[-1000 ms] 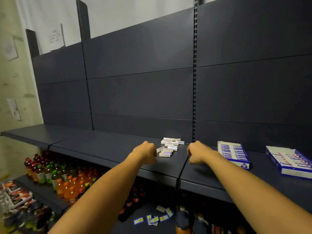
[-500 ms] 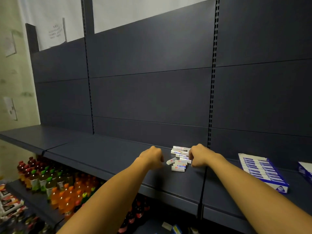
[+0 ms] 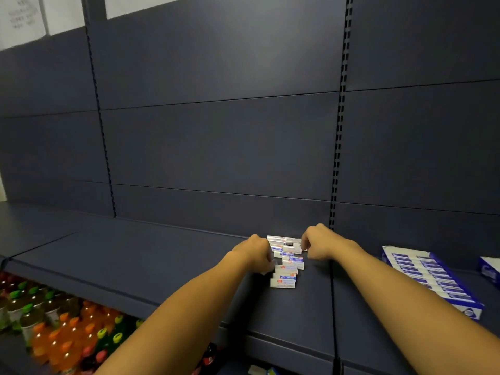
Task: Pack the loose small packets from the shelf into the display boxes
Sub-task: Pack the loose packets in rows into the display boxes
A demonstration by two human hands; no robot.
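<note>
A heap of small white packets with blue and red print lies on the dark shelf. My left hand is at the heap's left side, fingers curled down onto the packets there. My right hand is at the heap's far right corner, fingers pinched on a packet. To the right stands a blue display box filled with rows of packets. A second blue box is cut off by the right edge.
The dark back panel rises right behind the heap. Below the shelf at lower left stand several bottles with orange and green caps. A few loose packets lie on the lower level.
Both hands have moved in from the shelf's front edge onto the heap, the left to its left side and the right to its far corner. The view has shifted closer and rightward.
</note>
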